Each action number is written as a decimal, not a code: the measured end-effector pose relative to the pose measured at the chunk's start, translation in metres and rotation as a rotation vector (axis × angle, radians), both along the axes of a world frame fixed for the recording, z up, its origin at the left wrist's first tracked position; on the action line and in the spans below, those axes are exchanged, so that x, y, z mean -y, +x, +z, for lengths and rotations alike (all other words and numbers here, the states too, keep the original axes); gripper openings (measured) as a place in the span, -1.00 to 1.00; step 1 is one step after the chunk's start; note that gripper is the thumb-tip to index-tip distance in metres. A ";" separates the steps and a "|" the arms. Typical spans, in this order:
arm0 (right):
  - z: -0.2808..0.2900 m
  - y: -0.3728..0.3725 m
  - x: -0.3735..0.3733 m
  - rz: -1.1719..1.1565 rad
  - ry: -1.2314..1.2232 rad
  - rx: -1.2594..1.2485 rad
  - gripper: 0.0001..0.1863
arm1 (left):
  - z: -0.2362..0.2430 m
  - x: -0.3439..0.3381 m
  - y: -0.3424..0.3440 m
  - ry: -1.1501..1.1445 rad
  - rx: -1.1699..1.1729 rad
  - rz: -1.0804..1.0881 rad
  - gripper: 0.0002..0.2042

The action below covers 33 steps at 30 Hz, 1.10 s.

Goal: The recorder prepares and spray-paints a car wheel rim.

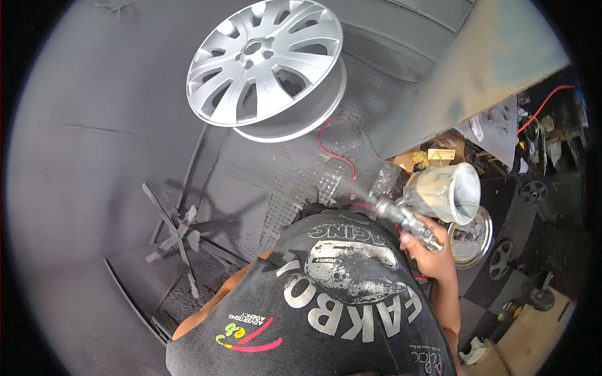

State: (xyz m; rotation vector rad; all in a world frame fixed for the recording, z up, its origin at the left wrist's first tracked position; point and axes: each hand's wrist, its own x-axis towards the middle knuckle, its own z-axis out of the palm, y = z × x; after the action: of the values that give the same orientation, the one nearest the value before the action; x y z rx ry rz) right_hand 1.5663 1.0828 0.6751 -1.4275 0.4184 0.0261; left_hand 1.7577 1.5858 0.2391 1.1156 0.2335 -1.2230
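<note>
My right hand [431,249] is wrapped round the handle of a spray gun [407,219], with its fingers closed. A large, paint-smeared cup [436,193] sits on the gun. From the nozzle a pale mist [357,192] fans out toward the upper left. In that direction a silver alloy wheel [266,88] is raised above the floor, its spoked face tilted up and apart from the gun. What holds the wheel up is hidden. My left arm [216,293] reaches down behind my dark printed shirt, which hides the left hand.
A grey-coated metal stand [182,232] with crossed arms is at the left. A red hose [338,156] crosses the textured floor beneath the wheel. A slanted panel [501,62] rises at the upper right, above cluttered boxes and scraps. A round shiny lid [473,241] lies beyond my right hand.
</note>
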 end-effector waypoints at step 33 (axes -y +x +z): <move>0.340 0.594 -0.212 0.083 -0.296 0.058 -0.27 | 0.386 -0.013 0.504 0.281 0.472 -0.729 -0.29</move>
State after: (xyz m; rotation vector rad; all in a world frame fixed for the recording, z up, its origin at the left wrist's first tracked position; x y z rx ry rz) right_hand 2.1600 1.2944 1.0148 -1.7325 0.3240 -0.0113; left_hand 2.2615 1.5992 0.6252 1.7872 -0.4118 -1.5321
